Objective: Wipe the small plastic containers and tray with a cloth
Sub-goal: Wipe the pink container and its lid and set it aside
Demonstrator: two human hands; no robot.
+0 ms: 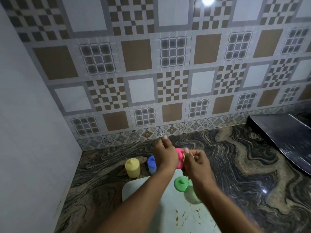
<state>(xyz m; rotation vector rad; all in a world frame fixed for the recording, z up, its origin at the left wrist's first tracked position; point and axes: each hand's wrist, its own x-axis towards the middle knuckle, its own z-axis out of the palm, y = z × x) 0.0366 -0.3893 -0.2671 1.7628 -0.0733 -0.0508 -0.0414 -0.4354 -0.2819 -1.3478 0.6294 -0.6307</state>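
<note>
Small pink plastic container (179, 158) held up off the counter, just above far edge of pale green-white plastic tray (143, 187). Left hand (165, 154) wrapped round container's left side, fingers curled tight on it, one fingertip sticking up free. Right hand (196, 163) pressed against container's right side, fingers (186, 151) pinched narrow on something small and yellowish, prob. the cloth, but too bunched and blurred to be sure. Green-lidded clear plastic container (186, 189) standing on tray, near its right side, partly behind right forearm. Yellow plastic container w/ cap (132, 167) and blue plastic container (152, 164) upright on dark swirled stone counter (244, 165), just beyond tray's far-left corner, close together, not touching as far as visible. Progress, judging from layout: pink one being wiped now; yellow and blue off the tray, so likely done already, though no way to confirm clean. Green one looks still to do. Tray def. not wiped: yellow-brown crumbs and smears (183, 215) scattered over its near-right area. Roughly halfway, tray last.
</note>
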